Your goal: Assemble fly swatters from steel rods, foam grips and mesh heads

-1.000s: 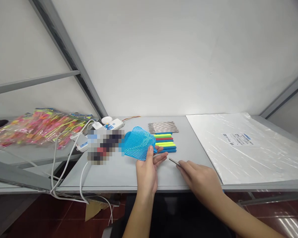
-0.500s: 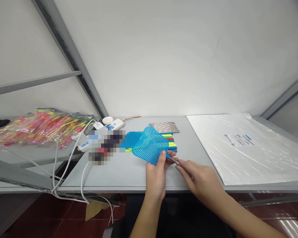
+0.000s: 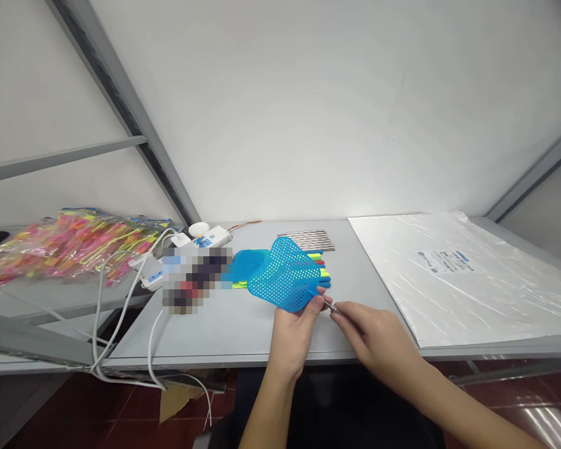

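Note:
A blue mesh fly swatter head [image 3: 285, 274] is tilted up above the shelf, its neck in the grip of my left hand [image 3: 292, 340], with the thumb closed over the neck. Into that neck runs a thin metal rod [image 3: 330, 304]. My right hand [image 3: 378, 330] pinches the rod between thumb and fingers; its far end is hidden in the palm. Behind the swatter lie another blue mesh head [image 3: 247, 265] and several coloured handles [image 3: 326, 274] in blue, yellow-green and red, partly covered. A row of silver metal rods [image 3: 308, 239] lies farther back.
To the left stand white power strips [image 3: 215, 238] with white cables [image 3: 105, 312] hanging over the edge. Bagged, brightly coloured items [image 3: 75, 243] are heaped farther left. At right lies a large white plastic package [image 3: 458, 280] with a label. A blurred patch [image 3: 196, 280] hides something.
My left thumb has slid from the swatter's mesh down onto its neck, near the rod. The right hand keeps its pinch on the rod. The view has shifted slightly.

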`<action>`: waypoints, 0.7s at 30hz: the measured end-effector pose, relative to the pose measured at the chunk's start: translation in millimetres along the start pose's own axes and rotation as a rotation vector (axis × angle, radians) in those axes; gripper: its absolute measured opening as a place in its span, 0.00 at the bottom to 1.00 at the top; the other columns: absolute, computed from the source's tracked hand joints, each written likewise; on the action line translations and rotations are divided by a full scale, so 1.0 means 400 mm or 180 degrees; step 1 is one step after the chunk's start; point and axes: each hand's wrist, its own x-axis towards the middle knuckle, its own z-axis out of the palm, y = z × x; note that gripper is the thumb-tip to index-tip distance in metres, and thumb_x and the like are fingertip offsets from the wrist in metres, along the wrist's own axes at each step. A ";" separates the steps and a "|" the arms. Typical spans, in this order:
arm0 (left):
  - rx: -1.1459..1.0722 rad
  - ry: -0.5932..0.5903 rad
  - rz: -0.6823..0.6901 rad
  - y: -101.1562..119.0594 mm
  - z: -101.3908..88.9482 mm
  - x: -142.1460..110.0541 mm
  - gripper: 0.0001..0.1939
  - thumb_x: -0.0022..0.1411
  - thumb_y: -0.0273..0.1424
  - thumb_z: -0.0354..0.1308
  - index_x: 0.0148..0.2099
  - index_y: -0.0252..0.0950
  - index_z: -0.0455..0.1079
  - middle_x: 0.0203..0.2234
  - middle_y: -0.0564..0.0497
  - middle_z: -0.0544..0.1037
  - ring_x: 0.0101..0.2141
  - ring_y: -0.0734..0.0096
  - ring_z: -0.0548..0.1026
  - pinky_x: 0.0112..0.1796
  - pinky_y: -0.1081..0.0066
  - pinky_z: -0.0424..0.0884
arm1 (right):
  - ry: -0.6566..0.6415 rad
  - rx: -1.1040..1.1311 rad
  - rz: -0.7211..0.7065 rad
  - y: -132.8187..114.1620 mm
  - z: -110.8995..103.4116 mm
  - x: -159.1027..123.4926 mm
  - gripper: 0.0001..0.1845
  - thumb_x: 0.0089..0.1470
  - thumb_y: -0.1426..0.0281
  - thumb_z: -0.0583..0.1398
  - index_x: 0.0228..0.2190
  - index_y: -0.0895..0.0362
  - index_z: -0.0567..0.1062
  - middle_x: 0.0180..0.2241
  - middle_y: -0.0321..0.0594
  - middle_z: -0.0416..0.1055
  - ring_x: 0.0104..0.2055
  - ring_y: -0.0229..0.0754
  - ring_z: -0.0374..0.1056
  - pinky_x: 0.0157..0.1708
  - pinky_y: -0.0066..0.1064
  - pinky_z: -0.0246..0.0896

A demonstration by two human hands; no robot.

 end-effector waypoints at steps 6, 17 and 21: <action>0.0217 0.0222 0.0151 -0.003 0.003 0.003 0.10 0.58 0.35 0.65 0.41 0.35 0.76 0.39 0.47 0.81 0.42 0.64 0.78 0.46 0.67 0.71 | -0.0234 0.0357 0.0195 -0.003 0.000 0.008 0.15 0.66 0.63 0.48 0.32 0.54 0.69 0.26 0.35 0.72 0.27 0.40 0.67 0.28 0.31 0.52; 0.0143 -0.0148 -0.0048 0.001 -0.013 0.020 0.10 0.58 0.33 0.64 0.41 0.35 0.75 0.35 0.48 0.81 0.37 0.68 0.78 0.42 0.70 0.73 | -0.0711 0.1708 0.0483 0.005 -0.012 0.044 0.18 0.65 0.58 0.49 0.32 0.55 0.71 0.29 0.35 0.71 0.32 0.39 0.65 0.31 0.29 0.57; 0.0214 0.0076 0.0014 -0.016 -0.014 0.035 0.10 0.56 0.33 0.66 0.40 0.35 0.76 0.35 0.48 0.81 0.36 0.66 0.78 0.41 0.69 0.73 | -0.0727 0.1636 0.0395 0.016 -0.001 0.060 0.18 0.65 0.59 0.49 0.33 0.55 0.73 0.29 0.34 0.72 0.31 0.38 0.65 0.30 0.28 0.58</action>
